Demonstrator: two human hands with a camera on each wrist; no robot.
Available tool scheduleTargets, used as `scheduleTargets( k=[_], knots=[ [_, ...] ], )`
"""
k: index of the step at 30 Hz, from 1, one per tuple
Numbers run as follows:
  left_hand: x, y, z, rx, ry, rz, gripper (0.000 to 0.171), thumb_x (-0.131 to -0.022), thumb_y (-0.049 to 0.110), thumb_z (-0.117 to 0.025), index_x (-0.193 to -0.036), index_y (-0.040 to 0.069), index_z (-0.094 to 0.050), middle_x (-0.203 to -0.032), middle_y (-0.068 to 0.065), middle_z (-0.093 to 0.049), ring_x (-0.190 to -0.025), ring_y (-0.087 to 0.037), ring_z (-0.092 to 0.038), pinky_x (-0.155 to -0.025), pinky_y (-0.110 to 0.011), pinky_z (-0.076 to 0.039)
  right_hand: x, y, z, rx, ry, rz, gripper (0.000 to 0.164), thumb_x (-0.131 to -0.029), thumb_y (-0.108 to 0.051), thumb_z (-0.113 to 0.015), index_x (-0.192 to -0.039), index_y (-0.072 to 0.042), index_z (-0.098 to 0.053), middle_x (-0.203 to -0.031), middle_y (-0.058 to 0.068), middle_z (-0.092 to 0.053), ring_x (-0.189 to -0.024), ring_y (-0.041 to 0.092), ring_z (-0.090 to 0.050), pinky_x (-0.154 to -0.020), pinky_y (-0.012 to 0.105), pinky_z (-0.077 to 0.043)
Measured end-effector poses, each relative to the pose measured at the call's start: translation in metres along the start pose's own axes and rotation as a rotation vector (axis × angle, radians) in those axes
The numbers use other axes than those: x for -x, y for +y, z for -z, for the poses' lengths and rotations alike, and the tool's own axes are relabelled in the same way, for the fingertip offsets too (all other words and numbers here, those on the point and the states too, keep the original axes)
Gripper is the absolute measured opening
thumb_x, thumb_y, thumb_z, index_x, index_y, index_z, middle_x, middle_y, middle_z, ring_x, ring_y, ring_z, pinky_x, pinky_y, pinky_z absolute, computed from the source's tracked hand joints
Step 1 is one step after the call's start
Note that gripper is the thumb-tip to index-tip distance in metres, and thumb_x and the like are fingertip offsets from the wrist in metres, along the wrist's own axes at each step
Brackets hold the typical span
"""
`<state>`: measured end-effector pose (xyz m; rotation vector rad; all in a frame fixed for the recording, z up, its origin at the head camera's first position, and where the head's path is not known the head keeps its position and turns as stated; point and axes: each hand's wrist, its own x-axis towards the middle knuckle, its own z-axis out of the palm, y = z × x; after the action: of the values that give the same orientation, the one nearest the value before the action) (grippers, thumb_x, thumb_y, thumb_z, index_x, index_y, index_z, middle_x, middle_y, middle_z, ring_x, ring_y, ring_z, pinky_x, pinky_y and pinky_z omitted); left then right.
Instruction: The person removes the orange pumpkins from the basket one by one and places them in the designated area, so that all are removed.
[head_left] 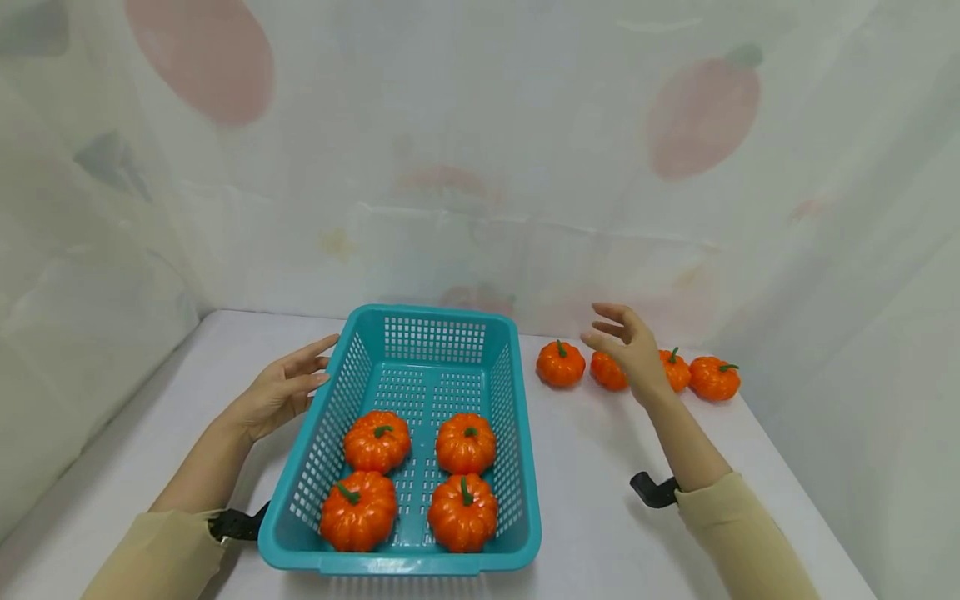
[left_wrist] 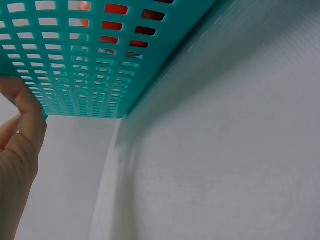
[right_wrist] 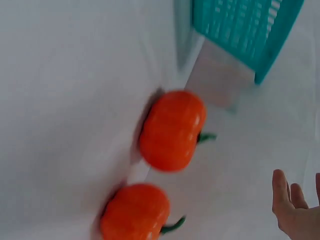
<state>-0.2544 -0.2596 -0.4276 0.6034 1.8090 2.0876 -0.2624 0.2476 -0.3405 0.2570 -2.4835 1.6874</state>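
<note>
Sitting in one basket [head_left: 397, 565] are four pumpkins [head_left: 377, 442]; outside, four more [head_left: 561, 364].

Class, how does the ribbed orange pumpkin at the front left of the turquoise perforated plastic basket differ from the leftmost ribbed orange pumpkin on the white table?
The front-left basket pumpkin sits inside the basket, while the leftmost table pumpkin rests outside it on the table. In the head view, the basket pumpkin looks larger and the table pumpkin smaller. Both are glossy, ribbed and green-stemmed.
</note>
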Motion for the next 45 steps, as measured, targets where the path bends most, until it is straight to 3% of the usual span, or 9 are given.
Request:
scheduleTargets(
  k=[5, 8, 14, 20, 26, 31, 35, 41, 45],
  knots=[
    [0.000, 0.000, 0.001, 0.016, -0.008, -0.003, 0.062, -0.103, -0.001, -0.037, -0.159, 0.009, -0.013, -0.123, -0.001, -0.055, -0.098, -0.010, -0.070, -0.082, -0.030, -0.062, 0.004, -0.011, -0.031, -0.002, -0.165, 0.088, 0.056, -0.091, -0.020, -0.068, -0.142, -0.011, -0.047, -0.152, 0.009, -0.043, -0.138, 0.034, -0.046, -0.108, 0.049, -0.047],
    [0.000, -0.001, 0.002, 0.017, -0.009, -0.002, 0.062, -0.104, 0.000, -0.038, -0.159, 0.010, -0.013, -0.123, -0.001, -0.055, -0.098, -0.010, -0.070, -0.082, -0.030, -0.062, 0.007, -0.017, -0.046, -0.007, -0.282, 0.126, 0.055, -0.090, -0.020, -0.069, -0.141, -0.013, -0.048, -0.152, 0.010, -0.043, -0.137, 0.037, -0.047, -0.105, 0.055, -0.049],
    [0.000, -0.001, 0.002, 0.015, -0.009, -0.003, 0.062, -0.104, 0.001, -0.039, -0.159, 0.010, -0.013, -0.122, -0.001, -0.056, -0.098, -0.010, -0.070, -0.081, -0.030, -0.062, 0.005, -0.026, -0.072, -0.049, -0.505, 0.193, 0.059, -0.087, -0.022, -0.074, -0.140, -0.012, -0.049, -0.150, 0.013, -0.044, -0.136, 0.044, -0.044, -0.105, 0.054, -0.050],
    [0.000, -0.001, 0.002, 0.023, -0.022, -0.004, 0.062, -0.104, 0.001, -0.038, -0.159, 0.009, -0.011, -0.122, -0.001, -0.056, -0.098, -0.010, -0.070, -0.082, -0.029, -0.062, -0.004, -0.029, -0.090, -0.099, -0.695, 0.254, 0.059, -0.087, -0.024, -0.075, -0.138, -0.006, -0.050, -0.146, 0.016, -0.048, -0.132, 0.037, -0.049, -0.107, 0.058, -0.047],
    [0.000, -0.003, 0.005, 0.009, -0.020, -0.007, 0.062, -0.104, 0.002, -0.039, -0.159, 0.010, -0.011, -0.123, -0.001, -0.055, -0.099, -0.010, -0.070, -0.083, -0.030, -0.062, -0.016, -0.026, -0.103, -0.103, -0.879, 0.262, 0.062, -0.086, -0.026, -0.077, -0.136, -0.001, -0.051, -0.142, 0.020, -0.052, -0.130, 0.035, -0.054, -0.106, 0.053, -0.049],
    [0.001, -0.003, 0.005, 0.014, -0.026, -0.011, 0.062, -0.104, 0.002, -0.039, -0.159, 0.009, -0.010, -0.125, -0.002, -0.055, -0.100, -0.011, -0.070, -0.083, -0.030, -0.062, -0.029, -0.026, -0.115, -0.050, -1.062, 0.245, 0.059, -0.085, -0.028, -0.077, -0.134, -0.003, -0.055, -0.142, 0.020, -0.054, -0.128, 0.037, -0.055, -0.109, 0.058, -0.045],
    [0.002, -0.002, 0.004, 0.026, -0.037, -0.016, 0.062, -0.104, 0.001, -0.037, -0.159, 0.008, -0.009, -0.125, -0.001, -0.056, -0.100, -0.010, -0.070, -0.084, -0.030, -0.062, -0.035, -0.030, -0.124, 0.054, -1.227, 0.226, 0.062, -0.083, -0.029, -0.079, -0.136, -0.007, -0.055, -0.144, 0.021, -0.051, -0.134, 0.039, -0.050, -0.111, 0.061, -0.040],
    [0.000, -0.002, 0.005, 0.022, -0.041, -0.025, 0.062, -0.104, 0.000, -0.036, -0.159, 0.008, -0.009, -0.125, -0.001, -0.056, -0.099, -0.011, -0.070, -0.083, -0.030, -0.062, -0.043, -0.035, -0.135, 0.231, -1.427, 0.166, 0.063, -0.081, -0.016, -0.075, -0.140, -0.020, -0.053, -0.149, 0.002, -0.051, -0.143, 0.028, -0.041, -0.113, 0.052, -0.041],
    [-0.001, -0.005, 0.006, 0.015, -0.038, -0.022, 0.062, -0.104, 0.000, -0.037, -0.159, 0.008, -0.009, -0.125, -0.001, -0.055, -0.099, -0.010, -0.070, -0.083, -0.030, -0.062, -0.048, -0.034, -0.143, 0.246, -1.548, 0.160, 0.067, -0.080, -0.008, -0.075, -0.142, -0.009, -0.050, -0.150, 0.011, -0.049, -0.141, 0.022, -0.044, -0.118, 0.045, -0.038]
  ],
)
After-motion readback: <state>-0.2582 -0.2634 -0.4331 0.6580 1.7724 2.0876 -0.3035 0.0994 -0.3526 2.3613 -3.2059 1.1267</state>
